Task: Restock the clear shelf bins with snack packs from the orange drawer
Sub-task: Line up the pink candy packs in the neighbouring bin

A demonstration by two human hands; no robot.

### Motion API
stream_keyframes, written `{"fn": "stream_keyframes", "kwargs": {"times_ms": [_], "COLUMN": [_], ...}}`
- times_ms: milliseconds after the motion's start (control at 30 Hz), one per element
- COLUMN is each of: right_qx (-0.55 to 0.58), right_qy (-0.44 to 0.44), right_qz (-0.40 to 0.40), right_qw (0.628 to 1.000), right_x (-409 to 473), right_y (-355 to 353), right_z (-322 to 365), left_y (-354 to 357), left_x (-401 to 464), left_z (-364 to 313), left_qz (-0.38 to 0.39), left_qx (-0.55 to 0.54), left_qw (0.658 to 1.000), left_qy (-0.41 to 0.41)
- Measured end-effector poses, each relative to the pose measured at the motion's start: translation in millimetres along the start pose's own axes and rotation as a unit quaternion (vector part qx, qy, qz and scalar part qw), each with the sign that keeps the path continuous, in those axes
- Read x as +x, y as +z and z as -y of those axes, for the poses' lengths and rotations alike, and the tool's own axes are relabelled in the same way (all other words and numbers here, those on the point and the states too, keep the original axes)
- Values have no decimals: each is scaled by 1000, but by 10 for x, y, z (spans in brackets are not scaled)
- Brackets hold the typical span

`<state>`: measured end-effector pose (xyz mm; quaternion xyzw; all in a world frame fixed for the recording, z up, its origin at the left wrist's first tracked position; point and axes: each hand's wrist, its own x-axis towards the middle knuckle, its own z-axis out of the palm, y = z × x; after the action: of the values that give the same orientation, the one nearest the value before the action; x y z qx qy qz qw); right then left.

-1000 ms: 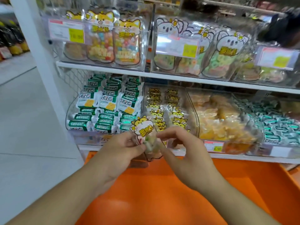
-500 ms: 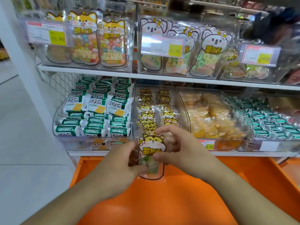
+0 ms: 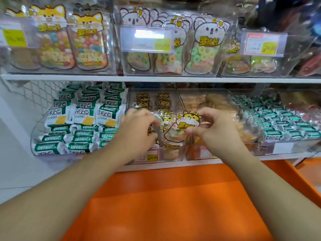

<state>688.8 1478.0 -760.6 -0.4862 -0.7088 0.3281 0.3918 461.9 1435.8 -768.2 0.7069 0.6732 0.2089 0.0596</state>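
Note:
A clear snack pack with a yellow cartoon-animal header is held over the front of the clear shelf bin on the lower shelf. My right hand pinches the pack's header at its right side. My left hand is curled at the pack's left edge, among the packs in the bin; its fingertips are hidden. Behind it, rows of the same yellow-headed packs fill the bin. Below my arms lies the orange drawer, pulled out, with its bare floor showing.
Left of that bin stands a bin of green-and-white packs; to its right a bin of orange-yellow snacks and one of teal packs. The upper shelf carries bins of larger candy bags with price tags. White floor lies at the left.
Both hands have lifted the snack pack up from above the drawer and forward to the mouth of the shelf bin. The view has moved closer to the shelf.

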Motion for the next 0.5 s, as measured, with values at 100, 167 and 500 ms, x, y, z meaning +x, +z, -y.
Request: {"fn": "stream_keyframes", "kwargs": {"times_ms": [100,167,500], "right_qx": [-13,-28,-209], "right_qy": [-12,-8,-59], "right_qz": [-5,-13,13], "right_qw": [1000,1000,976], "right_x": [52,94,163], "right_y": [59,89,94], "right_z": [-33,-86,-189], "left_y": [79,129,246], "left_x": [202,283,346], "left_z": [-83,-94,20], "left_qz": [35,60,63], "left_qx": [20,7,-18], "left_qw": [999,998,998], "left_qy": [-1,-4,16]}}
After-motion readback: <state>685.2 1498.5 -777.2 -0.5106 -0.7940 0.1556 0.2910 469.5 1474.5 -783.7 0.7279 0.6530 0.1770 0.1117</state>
